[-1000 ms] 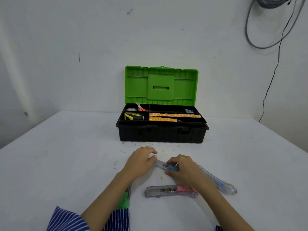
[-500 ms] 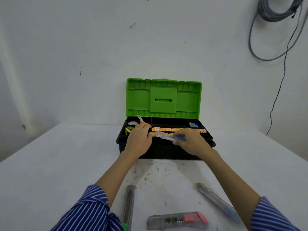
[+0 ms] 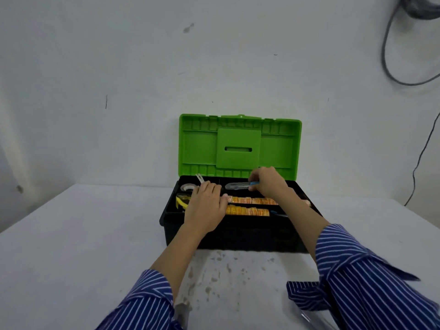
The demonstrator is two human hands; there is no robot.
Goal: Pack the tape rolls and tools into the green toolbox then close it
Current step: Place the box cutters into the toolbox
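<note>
At the near edge of the table point(image 3: 71, 258), two striped sleeves point(image 3: 357, 270) reach forward to the toolbox point(image 3: 238, 239), whose green lid point(image 3: 239, 148) stands upright against the wall point(image 3: 142, 67). The left hand point(image 3: 206, 208) lies palm-down over the left end of the tray, fingers straight and relaxed, gripping nothing; a yellow tape measure point(image 3: 181, 202) and a tape roll point(image 3: 188, 187) sit just beside it in the left compartments. Two orange strips point(image 3: 250, 206) fill the middle channels. Farther back, the right hand point(image 3: 267, 182) pinches the blue slider end of a knife point(image 3: 237, 185) held over the rear channel; whether the knife already touches the tray cannot be told. Handling assessment: the knife is probably light, rigid and smooth-cased, and likely to slip; hold it by the body or slider, clear of the blade end, and lay it flat along the channel. The lid remains to be closed.
</note>
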